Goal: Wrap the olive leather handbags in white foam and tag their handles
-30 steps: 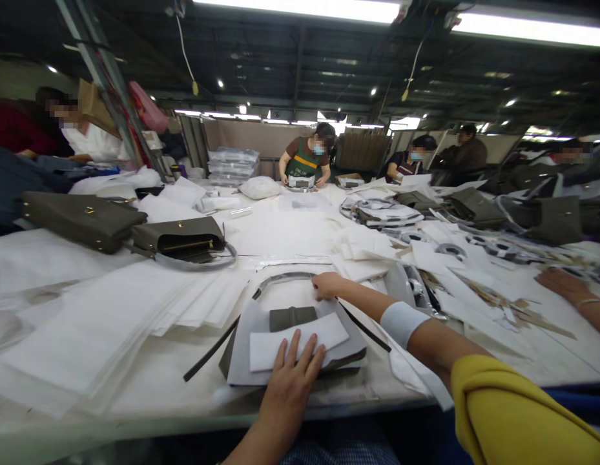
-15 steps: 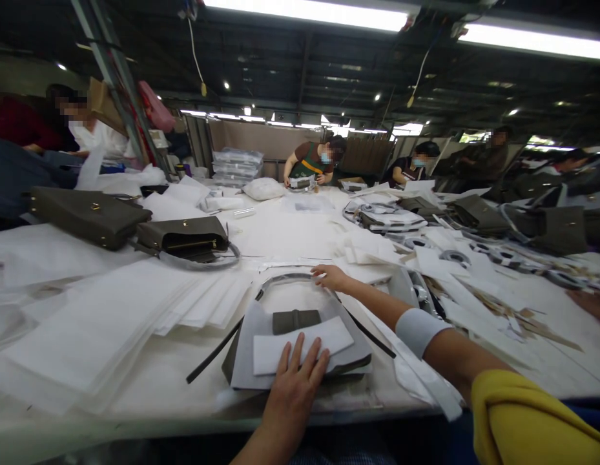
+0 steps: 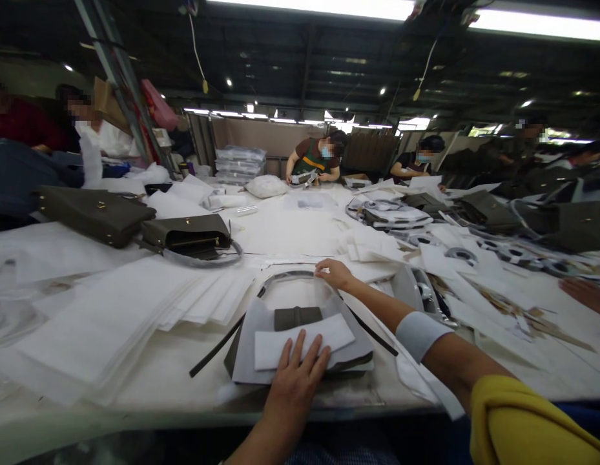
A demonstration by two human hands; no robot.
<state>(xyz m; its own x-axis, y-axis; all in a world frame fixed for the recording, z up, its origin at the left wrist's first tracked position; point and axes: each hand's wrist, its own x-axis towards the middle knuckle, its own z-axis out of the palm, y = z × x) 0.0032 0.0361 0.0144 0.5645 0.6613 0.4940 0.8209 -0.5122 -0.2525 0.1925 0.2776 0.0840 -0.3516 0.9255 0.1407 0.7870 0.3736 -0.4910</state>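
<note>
A dark olive handbag (image 3: 232, 365) lies flat in front of me, mostly under a pale grey-white wrapping sheet (image 3: 246, 349). On top rests a folded strip of white foam (image 3: 268, 355). My left hand (image 3: 297, 368) presses on that strip with its fingers spread. The bag's arched handle (image 3: 285, 276), wrapped in clear plastic, reaches away from me. At its upper right, my right hand (image 3: 332, 274) has its fingers closed on the handle wrapping. Dark straps (image 3: 217, 345) stick out at both sides.
White foam sheets (image 3: 101, 310) are stacked at left, with two olive handbags (image 3: 93, 213) behind them. Wrapped handles, bags and paper scraps (image 3: 532, 323) cover the right side. A grey box (image 3: 409, 284) stands beside my right forearm. Co-workers (image 3: 312, 161) work across the table.
My right hand's fingers have drawn together at the handle's upper right. My left hand stays on the foam strip. The view has shifted slightly.
</note>
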